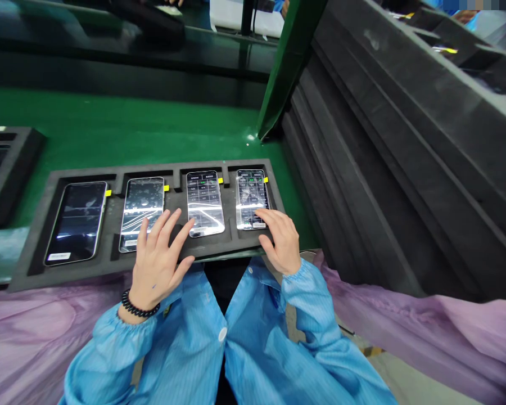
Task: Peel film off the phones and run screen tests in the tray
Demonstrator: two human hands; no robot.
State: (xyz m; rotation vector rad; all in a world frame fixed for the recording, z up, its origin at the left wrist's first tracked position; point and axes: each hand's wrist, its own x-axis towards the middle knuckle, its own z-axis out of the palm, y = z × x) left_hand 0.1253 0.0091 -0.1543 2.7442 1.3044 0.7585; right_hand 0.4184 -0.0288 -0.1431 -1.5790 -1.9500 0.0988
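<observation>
A dark foam tray [202, 251] holds several smartphones side by side in cut-out slots, each with a yellow tab at its upper right. My left hand [158, 259], fingers spread, hovers over the tray's front edge, partly covering the second smartphone [143, 202] from the left. Its index finger reaches the lower left corner of the third smartphone [206, 197], whose screen is lit with a grid. My right hand [281, 239] has its fingers stretched over the lower part of the rightmost smartphone [251, 194], also lit with a grid. The leftmost smartphone [78, 222] has a dark screen and a white label.
Black foam trays [371, 157] are stacked high on the right, beside a green post [289, 73]. Another foam tray [14, 174] lies at the left on the green work surface [152, 126]. Purple cloth [46, 337] hangs along the near edge.
</observation>
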